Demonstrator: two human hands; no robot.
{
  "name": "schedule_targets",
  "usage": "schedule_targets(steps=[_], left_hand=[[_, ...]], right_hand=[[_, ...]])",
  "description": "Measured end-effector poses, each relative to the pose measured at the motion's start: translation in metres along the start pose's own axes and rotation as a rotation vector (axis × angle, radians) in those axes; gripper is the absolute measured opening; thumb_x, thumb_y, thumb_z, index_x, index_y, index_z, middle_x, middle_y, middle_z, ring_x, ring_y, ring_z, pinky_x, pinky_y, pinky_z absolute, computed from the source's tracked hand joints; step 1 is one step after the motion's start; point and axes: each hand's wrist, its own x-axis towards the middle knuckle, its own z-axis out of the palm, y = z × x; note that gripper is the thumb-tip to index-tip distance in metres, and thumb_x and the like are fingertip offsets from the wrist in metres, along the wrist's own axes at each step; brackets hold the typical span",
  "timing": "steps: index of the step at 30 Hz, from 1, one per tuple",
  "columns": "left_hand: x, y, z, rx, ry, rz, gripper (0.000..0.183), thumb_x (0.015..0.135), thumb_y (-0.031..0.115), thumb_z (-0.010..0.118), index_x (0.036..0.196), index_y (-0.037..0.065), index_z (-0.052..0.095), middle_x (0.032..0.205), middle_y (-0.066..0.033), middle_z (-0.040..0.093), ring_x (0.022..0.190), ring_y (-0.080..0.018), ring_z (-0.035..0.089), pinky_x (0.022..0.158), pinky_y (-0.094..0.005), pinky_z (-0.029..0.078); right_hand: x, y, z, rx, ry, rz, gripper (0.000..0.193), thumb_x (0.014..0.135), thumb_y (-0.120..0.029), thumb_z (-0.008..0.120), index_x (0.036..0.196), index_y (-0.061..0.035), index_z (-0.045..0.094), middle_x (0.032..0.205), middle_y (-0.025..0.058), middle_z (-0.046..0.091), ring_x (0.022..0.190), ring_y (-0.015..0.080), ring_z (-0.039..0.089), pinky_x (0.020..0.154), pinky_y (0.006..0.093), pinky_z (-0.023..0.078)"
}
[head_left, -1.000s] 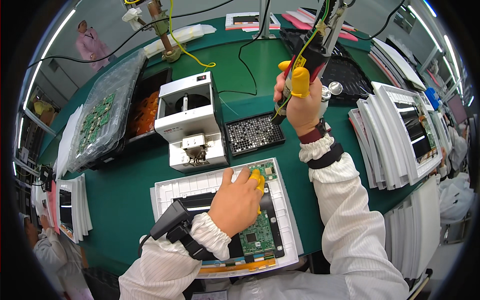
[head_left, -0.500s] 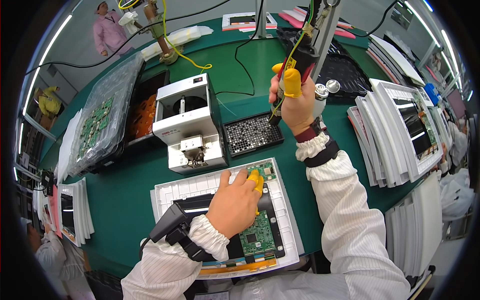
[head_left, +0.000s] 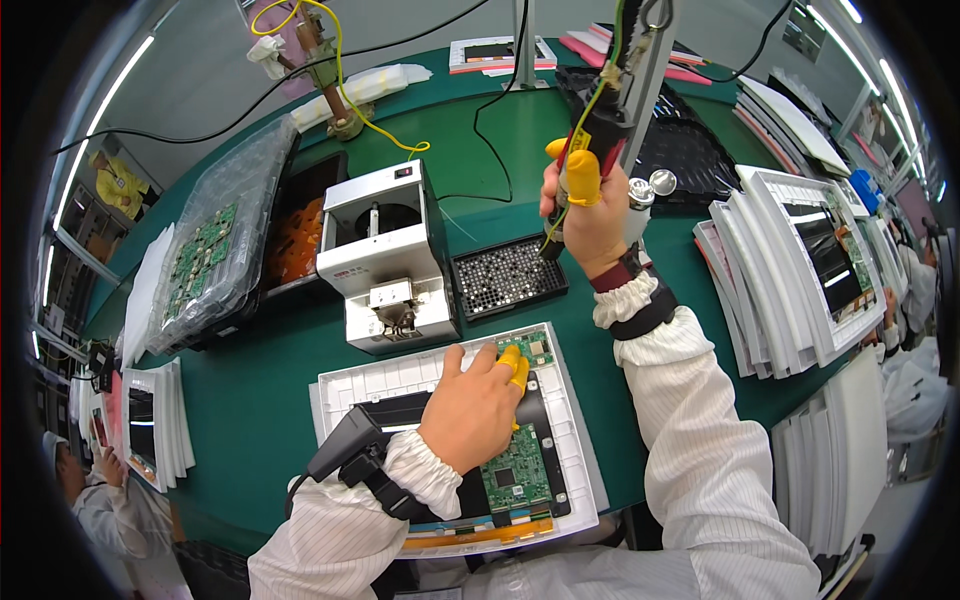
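Note:
My right hand (head_left: 597, 225), with yellow finger cots, is wrapped round an upright electric screwdriver (head_left: 606, 128). Its tip points down at the right end of a black tray (head_left: 510, 277) filled with small metal screws; whether it touches one I cannot tell. My left hand (head_left: 470, 410) lies with fingers stretched over the far part of a white-framed display panel (head_left: 565, 430). Its yellow-covered fingertips rest by a small green circuit board (head_left: 535, 347) at the panel's far edge. A larger green circuit board (head_left: 517, 470) shows beside the palm, partly covered by the hand.
Left of the screw tray stands a white box-shaped machine (head_left: 385, 260). Further left, a clear plastic tray (head_left: 225, 240) bears green boards. Stacked white panels (head_left: 790, 270) stand at the right, others (head_left: 160, 425) at the left. Cables hang overhead. Other people are at the left.
The view has shifted slightly, so the machine and trays appear a little further right. The screwdriver tip sits slightly lower at the screw tray. My left hand stays on the panel.

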Motion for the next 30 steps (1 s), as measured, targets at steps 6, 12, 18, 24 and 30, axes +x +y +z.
schedule_targets(steps=[6, 12, 18, 24, 30], left_hand=[[-0.002, 0.0, -0.001, -0.002, 0.01, -0.009, 0.026, 0.073, 0.018, 0.065, 0.094, 0.003, 0.069, 0.111, -0.0119, 0.061, 0.122, -0.0282, 0.045, 0.099, -0.0521, 0.029], [-0.001, -0.002, 0.0, 0.0, 0.018, 0.006, 0.025, 0.075, 0.018, 0.065, 0.094, 0.004, 0.069, 0.109, -0.0104, 0.061, 0.124, -0.0271, 0.044, 0.1, -0.0517, 0.028], [0.0, -0.001, 0.002, -0.004, 0.016, 0.006, 0.025, 0.075, 0.018, 0.065, 0.095, 0.004, 0.069, 0.11, -0.0106, 0.061, 0.123, -0.0254, 0.044, 0.1, -0.0513, 0.029], [-0.001, -0.001, 0.002, 0.008, 0.026, 0.008, 0.023, 0.078, 0.017, 0.062, 0.095, 0.003, 0.069, 0.11, -0.0109, 0.061, 0.122, -0.0248, 0.045, 0.1, -0.0509, 0.029], [0.0, -0.002, 0.006, 0.021, 0.103, 0.03, 0.018, 0.081, 0.017, 0.056, 0.09, 0.009, 0.069, 0.098, -0.0066, 0.06, 0.113, -0.0242, 0.05, 0.102, -0.0539, 0.029]], right_hand=[[-0.004, -0.049, 0.01, 0.103, -0.029, -0.056, 0.035, 0.096, -0.033, 0.056, 0.102, 0.0009, 0.055, 0.067, 0.0035, 0.056, 0.05, 0.0088, 0.053, 0.047, 0.0204, 0.042], [-0.043, -0.069, 0.015, 0.255, -0.12, 0.064, 0.039, 0.094, -0.034, 0.059, 0.106, 0.003, 0.054, 0.071, 0.005, 0.056, 0.054, 0.0096, 0.053, 0.048, 0.0207, 0.043], [-0.061, -0.058, 0.016, 0.215, -0.198, 0.077, 0.038, 0.092, -0.03, 0.062, 0.107, 0.0039, 0.053, 0.074, 0.0032, 0.057, 0.057, 0.0074, 0.053, 0.052, 0.0204, 0.044], [-0.065, -0.053, 0.017, 0.046, -0.243, 0.043, 0.049, 0.095, -0.044, 0.051, 0.113, 0.0008, 0.048, 0.075, 0.0068, 0.056, 0.058, 0.0112, 0.055, 0.052, 0.0226, 0.046], [-0.065, -0.051, 0.016, 0.205, -0.195, 0.113, 0.038, 0.091, -0.028, 0.065, 0.108, 0.0024, 0.052, 0.075, 0.002, 0.058, 0.059, 0.0054, 0.053, 0.053, 0.0195, 0.045]])
